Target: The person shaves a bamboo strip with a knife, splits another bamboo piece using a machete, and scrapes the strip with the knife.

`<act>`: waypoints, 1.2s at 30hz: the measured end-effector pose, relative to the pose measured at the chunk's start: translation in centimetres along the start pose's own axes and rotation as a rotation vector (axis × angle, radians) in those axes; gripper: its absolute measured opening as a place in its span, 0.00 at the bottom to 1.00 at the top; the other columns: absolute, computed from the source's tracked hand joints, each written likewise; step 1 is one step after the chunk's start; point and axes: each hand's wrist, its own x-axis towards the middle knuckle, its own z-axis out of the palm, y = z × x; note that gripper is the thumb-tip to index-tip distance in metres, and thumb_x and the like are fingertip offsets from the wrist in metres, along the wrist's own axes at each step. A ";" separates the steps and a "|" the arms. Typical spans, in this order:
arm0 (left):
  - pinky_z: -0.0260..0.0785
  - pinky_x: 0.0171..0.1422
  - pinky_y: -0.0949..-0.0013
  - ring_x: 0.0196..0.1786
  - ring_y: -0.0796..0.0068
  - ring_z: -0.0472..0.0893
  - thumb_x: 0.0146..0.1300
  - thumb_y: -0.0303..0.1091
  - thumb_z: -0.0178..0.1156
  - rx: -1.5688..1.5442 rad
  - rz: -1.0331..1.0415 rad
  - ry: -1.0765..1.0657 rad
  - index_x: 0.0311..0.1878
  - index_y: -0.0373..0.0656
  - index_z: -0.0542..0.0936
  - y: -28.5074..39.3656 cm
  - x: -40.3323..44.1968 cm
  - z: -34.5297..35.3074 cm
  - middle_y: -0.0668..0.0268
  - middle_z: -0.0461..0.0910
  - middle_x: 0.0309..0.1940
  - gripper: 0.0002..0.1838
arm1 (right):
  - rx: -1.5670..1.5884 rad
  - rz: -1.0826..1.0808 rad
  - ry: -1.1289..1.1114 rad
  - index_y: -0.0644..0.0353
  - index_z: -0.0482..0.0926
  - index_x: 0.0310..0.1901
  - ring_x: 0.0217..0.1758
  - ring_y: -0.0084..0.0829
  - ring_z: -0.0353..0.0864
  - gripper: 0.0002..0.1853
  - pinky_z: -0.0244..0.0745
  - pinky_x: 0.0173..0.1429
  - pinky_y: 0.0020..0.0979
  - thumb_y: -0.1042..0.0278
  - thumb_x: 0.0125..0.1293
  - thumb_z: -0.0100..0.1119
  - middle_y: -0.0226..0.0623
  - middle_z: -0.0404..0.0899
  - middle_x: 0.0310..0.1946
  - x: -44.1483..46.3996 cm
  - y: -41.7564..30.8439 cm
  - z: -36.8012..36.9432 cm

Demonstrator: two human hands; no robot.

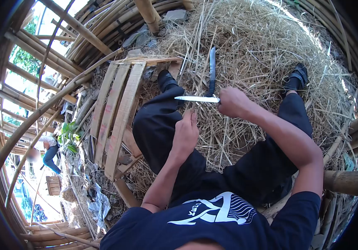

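1. Clenches the right hand (233,102) in a fist round the handle of a knife (197,99), leaving only the blade clearly in sight.
2. Aims the blade leftward out of the right fist, roughly level, with the tip ending just ahead of the left hand (186,131).
3. Holds the left hand lower and nearer to the body than the right fist, with fingers drawn close together, nearly straight, and pointing forward towards the blade.
4. Cannot tell whether pinching a thin strip between the left fingertips or merely touching something there; too small and too close in colour to the straw (254,62).
5. Has thin pale strips (190,46) lying farther ahead of the left hand, running away over the straw.
6. Has a 2nd blade with a dark handle (212,71) lying just ahead of both hands, between them in line, handle end towards the right fist and well within reach.
7. Sits with 2 legs spread around the hands: left knee (154,125) just left of the left hand, right shoe (297,77) ahead and right of the right fist.
8. Shows a slatted wooden pallet (118,112) left of the left hand, beyond the knee, with 3 long slats facing up.
9. Shows another person (51,156) well apart, far left of the left hand, past bamboo poles (41,110).
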 end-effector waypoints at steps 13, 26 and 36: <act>0.69 0.33 0.44 0.30 0.40 0.79 0.72 0.34 0.44 0.249 0.003 -0.102 0.41 0.33 0.72 -0.5 -0.2 2.4 0.41 0.77 0.23 0.13 | 0.038 0.007 -0.035 0.70 0.79 0.24 0.35 0.53 0.82 0.11 0.79 0.43 0.45 0.67 0.48 0.56 0.56 0.80 0.27 -0.3 0.6 2.9; 0.64 0.27 0.59 0.23 0.48 0.77 0.71 0.29 0.47 -0.004 0.022 -0.153 0.39 0.35 0.74 -1.2 -8.9 -2.9 0.47 0.71 0.18 0.08 | -0.030 0.748 0.399 0.62 0.81 0.47 0.51 0.43 0.83 0.17 0.77 0.53 0.40 0.61 0.61 0.55 0.50 0.81 0.48 4.1 19.8 -6.2; 0.53 0.25 0.78 0.21 0.89 0.58 0.75 0.32 0.44 -0.277 -0.208 -0.168 0.52 0.40 0.73 -1.1 -3.1 -1.4 0.77 0.59 0.18 0.11 | 0.255 0.294 0.147 0.70 0.81 0.42 0.29 0.38 0.82 0.16 0.81 0.39 0.38 0.69 0.57 0.51 0.48 0.82 0.30 4.2 5.4 -3.5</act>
